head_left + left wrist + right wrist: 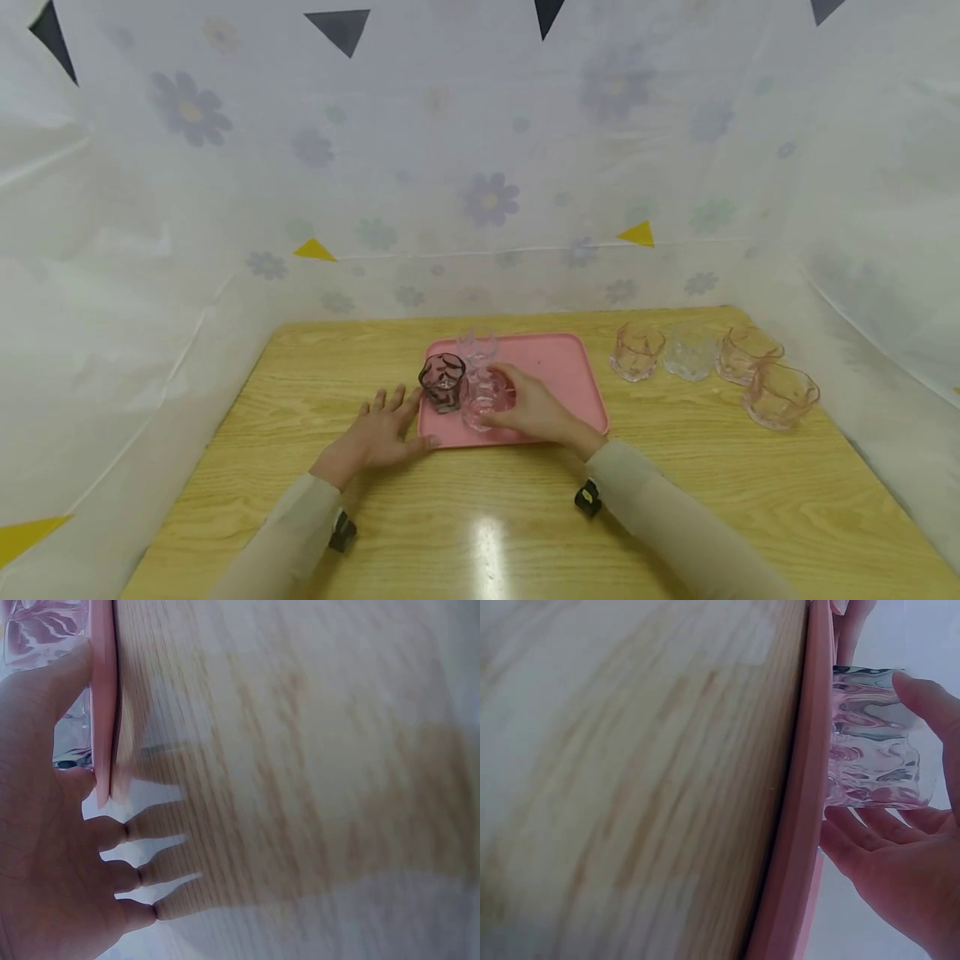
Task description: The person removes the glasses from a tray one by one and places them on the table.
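A pink tray (pixel 558 371) lies on the wooden table, with three glasses standing on it. My right hand (pixel 542 408) grips a clear glass (pixel 480 408) at the tray's front; in the right wrist view the thumb is on one side of this glass (pixel 874 742) and the fingers on the other. It stands upright and seems to rest on the tray. Beside it on the left is a dark tinted glass (pixel 442 383), and behind is another clear glass (pixel 477 346). My left hand (pixel 381 435) has its fingers spread on the table at the tray's left edge, its thumb against the rim.
Right of the tray stand several glasses: a pinkish glass (pixel 637 353), a clear glass (pixel 690 353), then two more pinkish ones, the nearest glass (pixel 780 398) close to the table's right side. White flowered sheeting (pixel 487 250) encloses the table (pixel 420 525) at the back and sides.
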Available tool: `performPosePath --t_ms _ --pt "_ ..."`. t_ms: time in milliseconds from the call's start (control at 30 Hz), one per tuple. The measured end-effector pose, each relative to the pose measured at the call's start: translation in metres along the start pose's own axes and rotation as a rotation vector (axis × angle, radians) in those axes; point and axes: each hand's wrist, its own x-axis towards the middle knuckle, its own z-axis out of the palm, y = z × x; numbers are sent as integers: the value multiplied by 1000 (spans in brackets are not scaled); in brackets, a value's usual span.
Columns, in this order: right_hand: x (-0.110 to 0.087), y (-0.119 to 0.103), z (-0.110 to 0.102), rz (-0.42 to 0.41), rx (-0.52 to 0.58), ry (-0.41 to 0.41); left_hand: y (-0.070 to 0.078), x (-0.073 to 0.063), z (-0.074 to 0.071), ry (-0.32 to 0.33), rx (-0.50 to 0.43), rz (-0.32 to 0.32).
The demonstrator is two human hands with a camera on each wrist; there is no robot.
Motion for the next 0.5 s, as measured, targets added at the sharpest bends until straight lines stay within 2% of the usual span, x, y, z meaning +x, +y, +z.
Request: performPosePath --t_ms 500 --pt "7 -2 12 34 3 27 1 0 0 4 7 -2"
